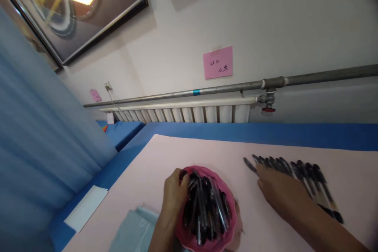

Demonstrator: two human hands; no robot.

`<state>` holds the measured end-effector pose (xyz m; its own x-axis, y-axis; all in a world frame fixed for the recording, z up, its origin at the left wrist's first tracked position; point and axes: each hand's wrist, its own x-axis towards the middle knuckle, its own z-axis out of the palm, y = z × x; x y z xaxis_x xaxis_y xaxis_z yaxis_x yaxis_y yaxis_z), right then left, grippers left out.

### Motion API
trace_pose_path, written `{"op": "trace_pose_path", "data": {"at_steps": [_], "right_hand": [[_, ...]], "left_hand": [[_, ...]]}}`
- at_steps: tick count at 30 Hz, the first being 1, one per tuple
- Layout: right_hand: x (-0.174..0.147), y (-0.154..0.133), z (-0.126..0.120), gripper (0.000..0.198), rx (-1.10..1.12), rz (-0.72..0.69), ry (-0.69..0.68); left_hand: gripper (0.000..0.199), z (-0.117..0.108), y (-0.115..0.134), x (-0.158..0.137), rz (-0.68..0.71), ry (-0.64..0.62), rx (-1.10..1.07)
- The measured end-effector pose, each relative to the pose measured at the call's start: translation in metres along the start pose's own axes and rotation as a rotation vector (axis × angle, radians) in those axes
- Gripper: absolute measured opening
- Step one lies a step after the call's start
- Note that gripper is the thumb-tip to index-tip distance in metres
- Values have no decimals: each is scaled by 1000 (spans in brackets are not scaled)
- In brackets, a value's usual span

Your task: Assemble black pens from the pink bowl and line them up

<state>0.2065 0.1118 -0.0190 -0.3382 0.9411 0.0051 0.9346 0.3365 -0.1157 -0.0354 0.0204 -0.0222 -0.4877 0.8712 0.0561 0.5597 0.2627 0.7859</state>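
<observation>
A pink scalloped bowl [231, 220] full of clear pens with black caps [203, 204] stands on the pale pink tabletop sheet. At its upper left rim is my left hand [174, 191], with thumb and fingers closed around the dark end of a pen [183, 173]. To the right of the bowl, my right hand [277, 189] is closed on a pen [250, 165] whose dark end points up and left. That pen is at the left end of a slanted row of several black-capped pens [320, 181]. My right hand and forearm hide the lower parts of many of them.
Left of the bowl lies a light blue cloth or bag [134, 230]. A white paper [86, 208] is at the blue table's left edge, near a blue curtain [44, 138]. Behind the table are a radiator [183, 112] and a metal pipe [230, 87] with a red-handled valve [268, 110].
</observation>
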Motion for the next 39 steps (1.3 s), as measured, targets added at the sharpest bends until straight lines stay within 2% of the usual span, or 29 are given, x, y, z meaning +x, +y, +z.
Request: {"op": "trace_pose_path", "data": {"at_steps": [7,19,31,35,38,39], "right_hand": [[6,9,16,21,-4,-32,60],[4,4,-1,19,-35,56,-6],[3,7,-3,17,2,70,15],[-2,-6,-8,17,46,4,67],[-7,-27,-6,20,125,-87,102],[-9,-34,-3,20,211,-148,127]], "left_hand": [[18,1,-1,2,0,3,33],[18,1,-5,1,-2,-28,16],[18,-2,-2,0,2,-17,115],[18,-1,1,-2,19,-51,146],[15,4,4,-4,44,-122,141],[13,5,6,-6,37,-139,140]]}}
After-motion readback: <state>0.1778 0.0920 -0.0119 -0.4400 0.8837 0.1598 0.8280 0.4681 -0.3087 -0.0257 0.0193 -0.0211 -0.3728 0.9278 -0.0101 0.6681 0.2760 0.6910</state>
